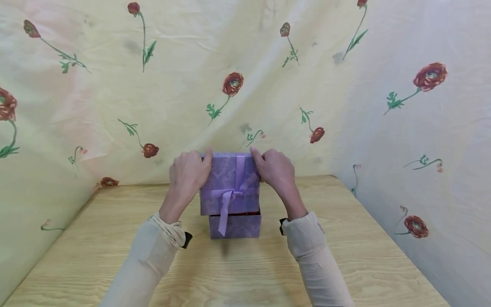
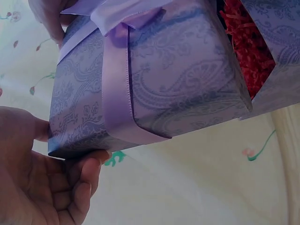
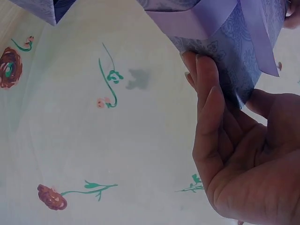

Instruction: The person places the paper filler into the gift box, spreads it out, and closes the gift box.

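Both hands hold a purple paisley gift box lid [image 1: 222, 175] by its two far corners. The left hand [image 1: 189, 170] grips one corner, thumb on top and fingers curled under, as the left wrist view also shows. At the opposite corner the right hand [image 1: 277, 169] pinches the lid between thumb and fingers. A lilac ribbon [image 1: 240, 170] crosses the lid and is tied in a bow, one tail hanging over the near edge. Below and nearer stands the matching box base [image 1: 235, 228], partly covered by the raised, tilted lid. Red shredded paper [image 2: 248, 51] shows inside the base.
The base stands on a light wood-grain table [image 1: 337, 256]. A pale cloth [image 1: 184, 94] printed with red flowers hangs behind and along both sides. Dark bands [image 1: 186, 240] show at the cuffs of the light sleeves [image 1: 147, 256].
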Available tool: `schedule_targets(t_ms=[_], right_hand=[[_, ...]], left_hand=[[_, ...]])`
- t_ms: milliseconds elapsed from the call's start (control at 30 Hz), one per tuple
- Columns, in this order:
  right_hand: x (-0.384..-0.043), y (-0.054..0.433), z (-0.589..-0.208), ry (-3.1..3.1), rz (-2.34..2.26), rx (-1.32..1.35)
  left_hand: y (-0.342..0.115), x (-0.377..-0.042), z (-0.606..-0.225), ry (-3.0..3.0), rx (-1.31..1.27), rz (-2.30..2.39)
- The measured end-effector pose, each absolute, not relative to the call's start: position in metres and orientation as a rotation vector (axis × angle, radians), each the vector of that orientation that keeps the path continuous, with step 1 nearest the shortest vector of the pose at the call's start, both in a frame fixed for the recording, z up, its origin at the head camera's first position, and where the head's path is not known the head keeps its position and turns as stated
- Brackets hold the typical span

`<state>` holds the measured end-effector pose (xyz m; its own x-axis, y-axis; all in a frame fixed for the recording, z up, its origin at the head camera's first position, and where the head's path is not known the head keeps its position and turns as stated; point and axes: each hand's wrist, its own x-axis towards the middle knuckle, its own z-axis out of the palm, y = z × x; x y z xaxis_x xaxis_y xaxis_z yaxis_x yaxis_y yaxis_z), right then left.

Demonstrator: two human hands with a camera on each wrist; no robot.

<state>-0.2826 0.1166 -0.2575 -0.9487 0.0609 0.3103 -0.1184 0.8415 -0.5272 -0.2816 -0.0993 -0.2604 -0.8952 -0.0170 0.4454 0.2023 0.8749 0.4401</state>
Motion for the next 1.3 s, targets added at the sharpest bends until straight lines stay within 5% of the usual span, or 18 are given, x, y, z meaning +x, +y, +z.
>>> schedule_targets(t_ms=[1300], right_hand=[[-0.353,0.118,-0.289,-2.976,0.693,-0.031]], left_hand=[[-0.094,-0.359,-0.307,-2.796,-0.006,-0.78]])
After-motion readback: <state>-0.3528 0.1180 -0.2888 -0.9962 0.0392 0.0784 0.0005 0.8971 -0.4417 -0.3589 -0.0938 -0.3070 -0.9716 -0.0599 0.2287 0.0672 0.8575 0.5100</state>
